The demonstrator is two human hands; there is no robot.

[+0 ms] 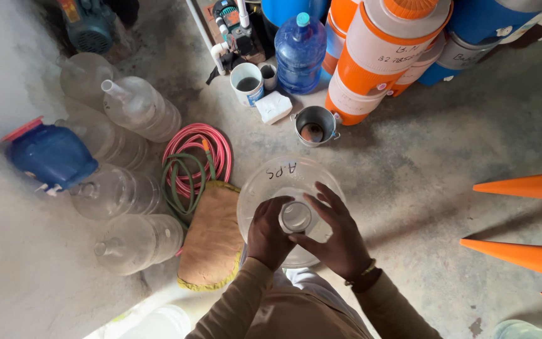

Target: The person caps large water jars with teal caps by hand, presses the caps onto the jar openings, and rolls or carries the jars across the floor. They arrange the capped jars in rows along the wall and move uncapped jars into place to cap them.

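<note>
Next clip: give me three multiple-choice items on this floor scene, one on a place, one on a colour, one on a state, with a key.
1. The coiled hoses lie where from the clear water jug under the hands?
A. its left
B. its right
C. inside it

2. The capped bottle by the coolers is
A. green
B. blue
C. red

3. The jug's mouth is
A. capped
B. open
C. taped

Key: A, the coil sits left of the jug; B, blue body and cap; B, left hand and right hand ring an uncovered neck.
</note>
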